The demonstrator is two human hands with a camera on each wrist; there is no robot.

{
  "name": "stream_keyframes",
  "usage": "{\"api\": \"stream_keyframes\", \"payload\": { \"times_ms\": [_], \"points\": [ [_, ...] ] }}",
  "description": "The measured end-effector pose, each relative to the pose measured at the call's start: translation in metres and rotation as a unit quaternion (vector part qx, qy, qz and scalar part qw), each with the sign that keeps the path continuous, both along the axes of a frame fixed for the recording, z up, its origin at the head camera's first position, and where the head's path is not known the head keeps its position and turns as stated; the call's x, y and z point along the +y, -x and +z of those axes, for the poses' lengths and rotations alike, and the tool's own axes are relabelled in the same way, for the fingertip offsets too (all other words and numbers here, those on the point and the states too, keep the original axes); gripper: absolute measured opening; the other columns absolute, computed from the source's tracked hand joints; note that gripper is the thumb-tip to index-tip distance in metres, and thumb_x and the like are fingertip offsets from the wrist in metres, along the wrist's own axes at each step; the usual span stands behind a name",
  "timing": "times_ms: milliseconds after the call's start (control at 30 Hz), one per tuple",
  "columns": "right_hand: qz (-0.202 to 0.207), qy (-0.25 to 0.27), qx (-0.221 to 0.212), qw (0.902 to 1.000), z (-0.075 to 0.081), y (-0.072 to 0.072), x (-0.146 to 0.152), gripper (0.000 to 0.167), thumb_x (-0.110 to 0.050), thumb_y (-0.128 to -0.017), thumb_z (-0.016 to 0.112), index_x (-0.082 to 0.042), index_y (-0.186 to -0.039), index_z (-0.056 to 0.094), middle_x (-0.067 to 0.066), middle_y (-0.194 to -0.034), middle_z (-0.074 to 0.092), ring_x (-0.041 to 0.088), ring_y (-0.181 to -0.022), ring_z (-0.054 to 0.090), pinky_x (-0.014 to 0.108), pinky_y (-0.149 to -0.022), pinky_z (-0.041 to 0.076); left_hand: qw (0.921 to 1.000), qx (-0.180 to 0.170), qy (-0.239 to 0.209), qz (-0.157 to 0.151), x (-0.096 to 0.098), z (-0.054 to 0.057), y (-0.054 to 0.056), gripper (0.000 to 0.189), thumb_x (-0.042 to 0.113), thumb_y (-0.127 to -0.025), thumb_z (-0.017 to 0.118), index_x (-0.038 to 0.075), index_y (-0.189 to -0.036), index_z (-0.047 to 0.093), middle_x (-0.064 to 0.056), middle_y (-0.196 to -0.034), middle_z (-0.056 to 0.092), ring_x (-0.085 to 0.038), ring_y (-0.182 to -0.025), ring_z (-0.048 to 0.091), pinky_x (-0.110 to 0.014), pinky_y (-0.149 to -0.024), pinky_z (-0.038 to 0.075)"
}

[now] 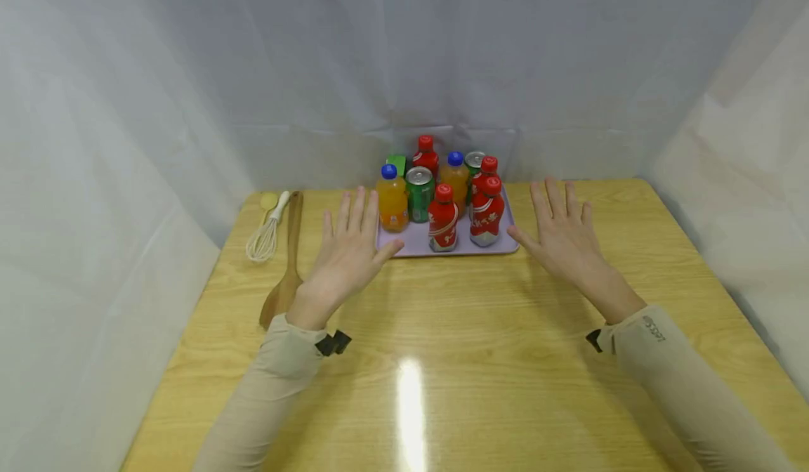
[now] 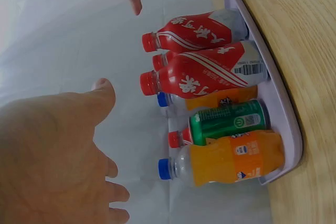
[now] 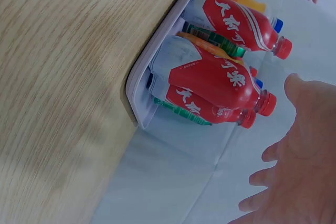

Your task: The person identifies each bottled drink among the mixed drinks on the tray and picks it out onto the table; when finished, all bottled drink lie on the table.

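Beige sleeves, edged with black bands at the wrists, reach up from the lower left and lower right of the frame over a pale wood-grain table. Left of centre, the left hand is empty, palm down with fingers extended; right of centre, the right hand is likewise empty, its fingers straight and spread. In the left part, a wooden spatula lies beside the left hand, a white whisk and a yellow spoon just past it. Between the hands, at upper centre, sits a lilac tray. Upright near its front edge are a red-labelled bottle and, to its right, another red bottle; behind stand an orange drink bottle, a green can, a second orange bottle, a third red bottle, a partly hidden can and a fourth red bottle. A white sheet hangs across the top.
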State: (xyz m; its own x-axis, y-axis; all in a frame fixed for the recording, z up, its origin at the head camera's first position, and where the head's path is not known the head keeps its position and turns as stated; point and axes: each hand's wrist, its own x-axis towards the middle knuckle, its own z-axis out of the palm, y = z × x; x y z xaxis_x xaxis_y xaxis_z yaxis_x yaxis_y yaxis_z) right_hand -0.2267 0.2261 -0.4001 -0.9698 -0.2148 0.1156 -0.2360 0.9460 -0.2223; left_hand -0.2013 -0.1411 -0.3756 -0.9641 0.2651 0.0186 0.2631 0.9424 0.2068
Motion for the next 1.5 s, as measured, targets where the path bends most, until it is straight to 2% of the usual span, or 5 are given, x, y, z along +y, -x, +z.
{"api": "stream_keyframes", "payload": {
  "times_ms": [400, 600, 933, 1100, 1500],
  "points": [
    [0.002, 0.137, 0.044, 0.9896, -0.004, 0.023, -0.012, 0.096, -0.055, -0.101, 0.063, -0.009, -0.170, 0.013, 0.029, -0.169, 0.026, 0.052, -0.153, 0.030, 0.074, -0.123, 0.030, 0.9950, -0.001, -0.093, 0.035, -0.007, -0.004, 0.021, 0.091, 0.055, -0.109, 0.045, 0.009, -0.170, -0.006, -0.018, -0.178, 0.000, -0.040, -0.165, 0.006, -0.062, -0.135, 0.010],
    [0.004, 0.222, -0.001, 0.9751, -0.019, 0.048, -0.031, 0.092, -0.047, -0.100, 0.068, -0.006, -0.168, 0.020, 0.027, -0.165, 0.037, 0.049, -0.149, 0.040, 0.071, -0.119, 0.039, 0.9609, -0.042, -0.250, 0.112, -0.014, -0.041, 0.059, 0.080, 0.038, -0.109, 0.052, 0.004, -0.169, 0.011, -0.026, -0.170, 0.027, -0.042, -0.156, 0.033, -0.058, -0.130, 0.032],
    [0.021, 0.297, 0.038, 0.9538, -0.048, 0.064, -0.051, 0.057, -0.029, -0.097, 0.077, -0.005, -0.144, 0.056, 0.020, -0.130, 0.067, 0.038, -0.120, 0.064, 0.059, -0.102, 0.058, 0.9274, -0.113, -0.322, 0.152, -0.024, -0.103, 0.111, 0.069, 0.023, -0.105, 0.058, -0.006, -0.162, 0.031, -0.027, -0.145, 0.058, -0.039, -0.129, 0.061, -0.049, -0.111, 0.055],
    [0.015, 0.305, 0.048, 0.9509, -0.051, 0.061, -0.054, 0.057, -0.029, -0.096, 0.078, -0.007, -0.143, 0.057, 0.020, -0.129, 0.069, 0.037, -0.115, 0.067, 0.058, -0.099, 0.060, 0.9283, -0.110, -0.327, 0.139, -0.024, -0.110, 0.116, 0.058, 0.016, -0.102, 0.062, -0.007, -0.153, 0.047, -0.027, -0.141, 0.063, -0.037, -0.128, 0.063, -0.045, -0.107, 0.058],
    [-0.035, 0.413, -0.011, 0.9098, -0.053, 0.059, -0.053, 0.064, -0.023, -0.096, 0.079, -0.013, -0.153, 0.053, 0.020, -0.141, 0.064, 0.040, -0.121, 0.067, 0.050, -0.093, 0.065, 0.9269, -0.144, -0.320, 0.132, -0.018, -0.105, 0.115, 0.061, -0.006, -0.092, 0.055, -0.006, -0.152, 0.049, -0.027, -0.140, 0.063, -0.027, -0.104, 0.066, -0.019, -0.064, 0.059]
  ]
}}
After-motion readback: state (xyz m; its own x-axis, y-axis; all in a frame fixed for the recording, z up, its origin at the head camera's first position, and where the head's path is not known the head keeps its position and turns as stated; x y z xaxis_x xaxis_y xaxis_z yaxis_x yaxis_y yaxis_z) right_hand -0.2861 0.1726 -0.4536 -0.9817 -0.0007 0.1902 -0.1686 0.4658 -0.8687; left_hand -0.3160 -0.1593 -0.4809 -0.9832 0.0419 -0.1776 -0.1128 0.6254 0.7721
